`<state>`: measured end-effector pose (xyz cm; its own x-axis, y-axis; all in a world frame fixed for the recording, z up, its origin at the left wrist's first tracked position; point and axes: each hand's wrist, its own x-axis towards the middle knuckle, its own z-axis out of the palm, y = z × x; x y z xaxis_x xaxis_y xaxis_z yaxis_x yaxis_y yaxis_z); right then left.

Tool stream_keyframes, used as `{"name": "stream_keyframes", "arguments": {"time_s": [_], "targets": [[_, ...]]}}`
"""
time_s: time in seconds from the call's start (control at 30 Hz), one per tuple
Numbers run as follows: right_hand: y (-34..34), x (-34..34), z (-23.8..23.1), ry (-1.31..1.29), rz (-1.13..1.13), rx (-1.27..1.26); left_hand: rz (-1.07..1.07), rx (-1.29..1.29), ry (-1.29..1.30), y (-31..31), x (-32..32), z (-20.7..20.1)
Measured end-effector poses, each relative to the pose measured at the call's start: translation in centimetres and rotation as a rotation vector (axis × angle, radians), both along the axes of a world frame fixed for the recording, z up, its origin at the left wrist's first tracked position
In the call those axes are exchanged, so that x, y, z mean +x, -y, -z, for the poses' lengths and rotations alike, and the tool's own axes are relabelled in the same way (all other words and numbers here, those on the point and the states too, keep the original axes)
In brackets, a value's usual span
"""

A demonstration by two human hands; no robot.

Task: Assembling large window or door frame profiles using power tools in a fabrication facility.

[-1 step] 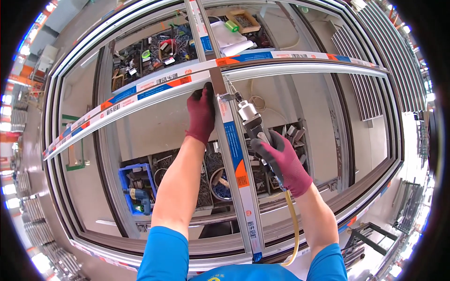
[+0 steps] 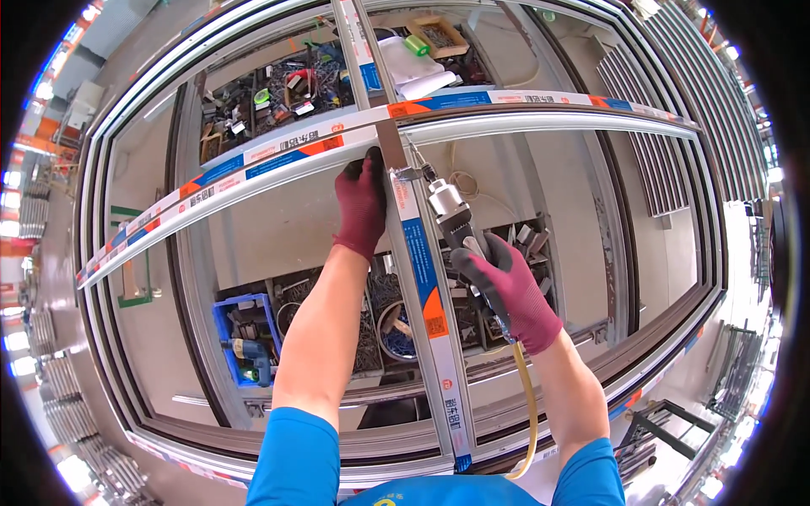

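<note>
My left hand (image 2: 362,202), in a maroon glove with black palm coating, grips the left edge of an upright aluminium bar (image 2: 426,295) just below a crossing joint. Some of its fingers are hidden behind the bar. My right hand (image 2: 510,291), gloved alike, is closed around a pneumatic tool (image 2: 456,215) with a silver head and dark body. The tool's front end lies close to the bar's right side, beside a small metal clamp-like piece (image 2: 409,174). From the tool's rear a yellowish air hose (image 2: 530,405) runs down toward me.
A large aluminium window frame (image 2: 582,125) surrounds the work. Beneath it stand a blue crate (image 2: 221,325) with a power drill (image 2: 251,354), and trays of small metal parts (image 2: 295,93). A paper sheet (image 2: 413,72) lies at the back. Stacked profiles (image 2: 700,101) are at far right.
</note>
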<state>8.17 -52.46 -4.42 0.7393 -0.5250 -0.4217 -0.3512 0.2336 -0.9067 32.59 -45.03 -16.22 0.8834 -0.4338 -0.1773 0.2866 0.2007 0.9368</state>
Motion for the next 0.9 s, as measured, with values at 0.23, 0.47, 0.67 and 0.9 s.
{"name": "stream_keyframes", "arguments": {"time_s": [0.23,0.47,0.67,0.9], "targets": [[0.8,1.1,0.0,-0.013,-0.016,0.03,-0.046,-0.082,-0.044,0.1,-0.2,-0.2],[0.9,1.8,-0.6,-0.021,-0.009,0.048,-0.08,-0.054,-0.091,0.4,-0.2,-0.1],[1.7,2.3,-0.9,-0.064,-0.021,0.046,-0.097,-0.071,-0.102,0.2,0.0,0.1],[3.1,2.5,-2.6,-0.146,-0.115,-0.031,-0.092,-0.092,-0.093,0.2,0.1,0.6]]}}
